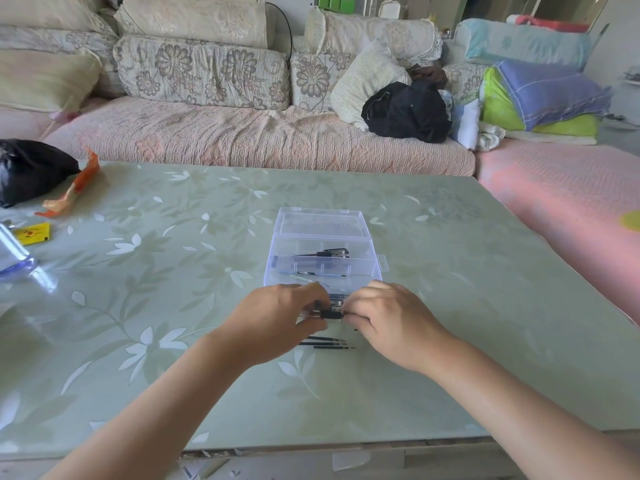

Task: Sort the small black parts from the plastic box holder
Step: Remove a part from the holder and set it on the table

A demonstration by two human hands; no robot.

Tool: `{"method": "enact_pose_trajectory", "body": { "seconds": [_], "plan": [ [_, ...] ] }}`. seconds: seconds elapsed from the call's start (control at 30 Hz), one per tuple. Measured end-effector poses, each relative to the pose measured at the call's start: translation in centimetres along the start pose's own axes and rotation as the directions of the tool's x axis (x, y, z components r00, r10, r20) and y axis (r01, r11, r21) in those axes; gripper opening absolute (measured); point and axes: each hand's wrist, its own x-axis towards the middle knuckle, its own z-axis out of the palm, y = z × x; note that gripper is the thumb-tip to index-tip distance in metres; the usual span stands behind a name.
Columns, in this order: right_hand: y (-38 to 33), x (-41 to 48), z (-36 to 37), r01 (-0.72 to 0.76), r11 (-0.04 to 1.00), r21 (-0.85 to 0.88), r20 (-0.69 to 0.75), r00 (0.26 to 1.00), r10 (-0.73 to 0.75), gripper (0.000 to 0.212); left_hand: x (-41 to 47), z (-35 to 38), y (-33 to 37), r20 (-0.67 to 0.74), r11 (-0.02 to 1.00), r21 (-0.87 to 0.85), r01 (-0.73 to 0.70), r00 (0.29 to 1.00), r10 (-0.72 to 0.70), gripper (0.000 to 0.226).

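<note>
While your left hand [280, 320] and right hand [388, 323] meet at the near edge of the clear plastic box [375, 261], the curled fingers of both pinch one small black part [330, 315] between them. The box stands open mid-table [450, 306], its lid laid back, with more black parts [332, 252] in its far compartments. Thin black rods [325, 342] lie side by side on the table just below your hands, partly hidden by your left one.
</note>
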Motion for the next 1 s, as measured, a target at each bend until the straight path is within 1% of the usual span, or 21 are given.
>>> {"method": "enact_pose_trajectory", "body": {
  "seconds": [0.13, 0.17, 0.33, 0.5, 0.6, 0.7, 0.77, 0.87, 1.0],
  "plan": [
    [-0.07, 0.09, 0.14, 0.023, 0.999, -0.027, -0.031, 0.999, -0.024, 0.039, 0.22, 0.15, 0.20, -0.003, 0.999, 0.035, 0.000, 1.000, 0.000, 0.014],
    [-0.08, 0.10, 0.12, 0.025, 0.999, -0.031, -0.039, 0.999, -0.027, 0.038, 0.26, 0.16, 0.24, 0.005, 0.999, 0.037, 0.006, 1.000, -0.007, 0.014],
    [-0.02, 0.05, -0.26, 0.002, 1.000, -0.012, -0.075, 0.997, -0.003, 0.017, 0.30, 0.29, 0.34, 0.061, 0.997, 0.077, 0.016, 0.998, -0.020, 0.019],
    [0.01, 0.10, -0.39, -0.023, 0.999, 0.027, -0.064, 0.998, 0.025, 0.011, 0.20, 0.24, 0.42, 0.036, 0.995, 0.095, -0.007, 0.999, 0.004, 0.019],
    [-0.04, 0.07, -0.44, -0.025, 0.999, 0.032, -0.081, 0.996, 0.027, 0.010, 0.24, 0.08, 0.36, 0.026, 0.994, 0.113, -0.008, 1.000, 0.005, 0.013],
    [-0.15, 0.09, -0.34, -0.018, 0.999, 0.033, -0.106, 0.994, 0.021, 0.010, 0.27, 0.33, 0.22, 0.037, 0.990, 0.140, 0.010, 0.999, -0.015, 0.027],
    [-0.18, 0.08, -0.31, -0.015, 0.999, 0.033, -0.111, 0.994, 0.018, 0.009, 0.25, 0.46, 0.18, 0.041, 0.990, 0.142, 0.007, 0.999, -0.013, 0.030],
    [-0.15, 0.03, -0.41, -0.022, 0.999, 0.027, -0.106, 0.994, 0.025, 0.009, 0.19, 0.43, 0.23, 0.045, 0.994, 0.111, -0.021, 0.999, 0.016, 0.018],
    [-0.16, 0.00, -0.50, -0.018, 1.000, 0.023, -0.134, 0.991, 0.021, 0.008, 0.14, 0.57, 0.19, 0.037, 0.988, 0.149, -0.034, 0.999, 0.029, 0.017]
  ]
}}
